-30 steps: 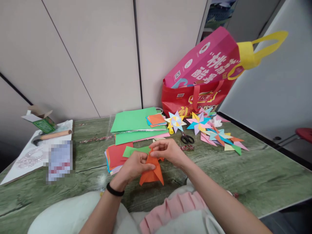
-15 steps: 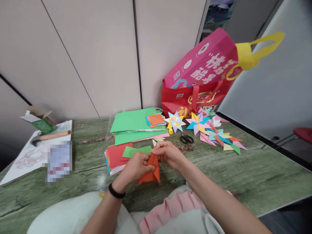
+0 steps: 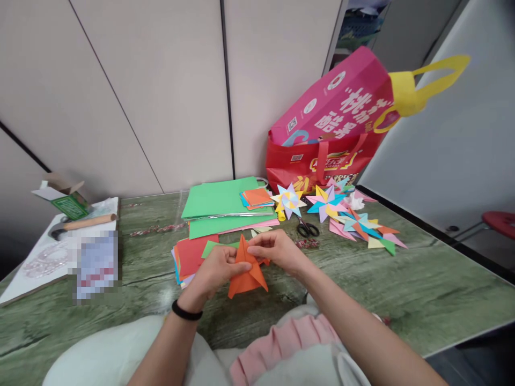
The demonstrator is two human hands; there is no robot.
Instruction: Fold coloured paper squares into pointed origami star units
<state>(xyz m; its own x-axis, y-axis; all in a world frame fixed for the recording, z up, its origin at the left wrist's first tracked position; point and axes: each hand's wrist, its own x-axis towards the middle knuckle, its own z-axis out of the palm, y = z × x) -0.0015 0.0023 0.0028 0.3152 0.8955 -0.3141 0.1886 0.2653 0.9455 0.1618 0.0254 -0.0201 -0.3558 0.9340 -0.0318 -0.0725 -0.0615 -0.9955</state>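
Note:
An orange folded paper (image 3: 246, 279) is held above the table's front part, its narrow point upward and its wide end toward me. My left hand (image 3: 219, 266) pinches its left side, thumb lying across the front. With thumb and fingertips together, my right hand (image 3: 277, 250) grips the right edge near the upper point. Behind my left hand lie green paper pieces (image 3: 211, 248) on a stack of coloured sheets topped with red (image 3: 191, 256). The fingers behind the orange paper are hidden.
Large green sheets (image 3: 221, 198) carry small squares (image 3: 257, 197). Black-handled scissors (image 3: 308, 230) lie near paper stars (image 3: 325, 202) and loose folded pieces (image 3: 364, 225). Red and pink bags (image 3: 298, 161) stand behind. At left are a hammer (image 3: 86, 222), a small box (image 3: 68, 201) and a white board (image 3: 24, 279).
The orange paper has turned more upright, so its pointed tip now shows between my hands. My right hand has shifted from over the tip to its right edge.

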